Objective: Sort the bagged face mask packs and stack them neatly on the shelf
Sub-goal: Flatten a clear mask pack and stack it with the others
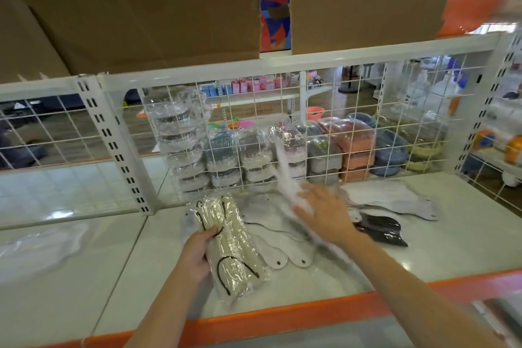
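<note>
At the far left a clear bag lies flat on the white shelf, its contents too pale to make out; to its right the left hand grips a bagged pack of cream masks with black ear loops, thumb over the top and fingers curled under its left edge, the pack lying near the orange front lip of the shelf; just right of it several grey-white mask packs lie overlapping and flat; above these the right hand holds a white bagged pack tilted up toward the wire grid, the pack blurred, the fingers spread along it, so whether they curl round it I cannot tell; right of that hand a black mask pack lies flat, and farther back and right another grey pack rests on the shelf; behind the grid stand stacks of bagged packs, clear on the left, salmon and blue toward the right; cardboard boxes sit on the level above.
</note>
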Demonstrator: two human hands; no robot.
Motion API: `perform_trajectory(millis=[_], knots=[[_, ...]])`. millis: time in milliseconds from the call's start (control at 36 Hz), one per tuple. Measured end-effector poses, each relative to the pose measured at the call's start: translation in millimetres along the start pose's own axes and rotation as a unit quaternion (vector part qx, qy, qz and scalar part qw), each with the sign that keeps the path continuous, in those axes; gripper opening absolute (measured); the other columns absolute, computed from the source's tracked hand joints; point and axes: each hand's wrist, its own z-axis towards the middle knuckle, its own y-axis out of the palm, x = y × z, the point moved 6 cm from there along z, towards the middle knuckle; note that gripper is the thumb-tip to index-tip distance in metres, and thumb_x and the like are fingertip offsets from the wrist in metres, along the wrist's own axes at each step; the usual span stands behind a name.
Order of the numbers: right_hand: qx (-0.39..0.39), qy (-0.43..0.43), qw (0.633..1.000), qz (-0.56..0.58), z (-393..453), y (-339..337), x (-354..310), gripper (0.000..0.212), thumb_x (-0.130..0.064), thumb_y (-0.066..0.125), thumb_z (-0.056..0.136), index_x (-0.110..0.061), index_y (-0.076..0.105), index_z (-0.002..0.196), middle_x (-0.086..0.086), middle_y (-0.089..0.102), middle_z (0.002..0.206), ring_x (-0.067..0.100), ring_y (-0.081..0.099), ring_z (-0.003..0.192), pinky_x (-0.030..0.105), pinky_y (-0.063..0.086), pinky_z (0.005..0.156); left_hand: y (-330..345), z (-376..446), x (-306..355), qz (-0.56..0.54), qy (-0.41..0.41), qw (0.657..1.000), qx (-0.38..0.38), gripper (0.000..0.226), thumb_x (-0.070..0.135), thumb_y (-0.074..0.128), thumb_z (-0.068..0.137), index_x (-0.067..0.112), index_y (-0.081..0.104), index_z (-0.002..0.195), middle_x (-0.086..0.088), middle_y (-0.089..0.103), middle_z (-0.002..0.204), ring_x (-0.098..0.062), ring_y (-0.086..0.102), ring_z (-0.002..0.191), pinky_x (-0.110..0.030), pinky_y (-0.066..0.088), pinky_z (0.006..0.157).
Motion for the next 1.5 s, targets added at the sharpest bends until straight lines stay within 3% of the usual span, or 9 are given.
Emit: perform_trajectory(millis=[139, 278, 389, 500, 778, 1028, 1139, 1278, 1500], knots=[[-0.242, -0.036, 0.968, -0.050, -22, 91, -27, 0.119, -0.093, 0.016, 0.050, -0.031, -0.005, 0.150, 0.003, -0.012, 0.159, 0.031, -0.010, 0.145, 0.059, -0.003, 0.113, -5, -1, 3, -0.002, 0.007, 1.000, 0.009, 0.019, 0.004, 0.049, 0.093, -0.003, 0.059, 0.108, -0.015, 0.071, 0.076, -0.025, 0.068, 0.065, -0.042, 0.051, 0.073], [-0.094, 0.018, 0.995, -0.029, 7, 65, -16, 0.031, -0.028, 0.045, 0.094, -0.020, 0.047, 0.124, 0.008, 0.055, 0.126, 0.028, 0.052, 0.113, 0.037, 0.042, 0.092, -12, -5, 4, -0.007, 0.010, 1.000, -0.001, 0.017, 0.004, 0.047, 0.094, -0.003, 0.059, 0.104, -0.015, 0.071, 0.072, -0.024, 0.069, 0.060, -0.039, 0.052, 0.067], [-0.049, 0.111, 0.975, 0.184, 26, 27, 7, 0.019, -0.023, 0.040, 0.099, -0.011, 0.054, 0.105, 0.012, 0.061, 0.099, 0.026, 0.055, 0.087, 0.029, 0.036, 0.068, -20, -8, 7, -0.003, 0.010, 1.000, 0.003, 0.026, 0.005, 0.048, 0.094, -0.008, 0.056, 0.114, -0.019, 0.068, 0.084, -0.026, 0.068, 0.066, -0.040, 0.050, 0.072], [0.011, 0.157, 0.897, 0.413, 29, -1, 19, 0.019, -0.026, 0.042, 0.099, -0.016, 0.051, 0.113, 0.008, 0.061, 0.108, 0.025, 0.056, 0.096, 0.031, 0.041, 0.079, -21, -7, 10, -0.005, 0.008, 1.000, 0.007, 0.030, 0.006, 0.048, 0.093, -0.008, 0.054, 0.119, -0.020, 0.066, 0.089, -0.029, 0.065, 0.075, -0.042, 0.050, 0.074], [0.035, 0.203, 0.975, 0.084, 23, 10, 41, 0.055, 0.002, 0.044, 0.086, -0.012, 0.030, 0.138, 0.018, 0.031, 0.139, 0.036, 0.038, 0.124, 0.044, 0.038, 0.103, -26, 0, 20, -0.008, 0.018, 1.000, 0.019, 0.032, 0.004, 0.048, 0.093, -0.007, 0.053, 0.123, -0.018, 0.068, 0.083, -0.025, 0.068, 0.062, -0.038, 0.053, 0.073], [0.034, 0.086, 0.989, -0.117, 22, 32, 14, 0.078, -0.005, 0.043, 0.085, -0.021, 0.003, 0.150, 0.013, -0.015, 0.156, 0.032, -0.013, 0.144, 0.048, -0.004, 0.119, -32, -5, 13, 0.005, 0.013, 1.000, 0.026, 0.034, 0.004, 0.052, 0.091, -0.010, 0.053, 0.122, -0.023, 0.065, 0.094, -0.027, 0.067, 0.068, -0.042, 0.051, 0.081], [-0.028, 0.073, 0.996, -0.044, 16, 43, 14, 0.052, -0.035, 0.046, 0.090, -0.016, 0.037, 0.137, 0.013, 0.016, 0.153, 0.030, 0.013, 0.140, 0.042, 0.018, 0.114, -27, -7, 4, 0.009, 0.000, 1.000, 0.016, 0.027, 0.005, 0.052, 0.093, -0.008, 0.056, 0.116, -0.019, 0.069, 0.082, -0.025, 0.068, 0.064, -0.039, 0.054, 0.073], [-0.174, 0.052, 0.980, -0.084, -2, 74, 18, 0.089, -0.072, 0.048, 0.077, -0.019, 0.025, 0.145, 0.004, 0.024, 0.152, 0.027, 0.022, 0.140, 0.045, 0.025, 0.111, -16, -7, -8, 0.023, -0.020, 1.000, -0.001, 0.028, 0.005, 0.052, 0.093, -0.008, 0.056, 0.117, -0.019, 0.069, 0.084, -0.027, 0.068, 0.070, -0.041, 0.053, 0.073], [-0.114, 0.059, 0.986, -0.106, -3, 66, 1, 0.046, -0.026, 0.042, 0.091, -0.013, 0.038, 0.135, 0.007, 0.042, 0.137, 0.027, 0.034, 0.130, 0.038, 0.031, 0.107, -3, -8, -18, 0.057, -0.023, 0.998, 0.004, 0.029, 0.004, 0.053, 0.093, -0.010, 0.057, 0.117, -0.021, 0.067, 0.089, -0.030, 0.064, 0.079, -0.045, 0.049, 0.087]])
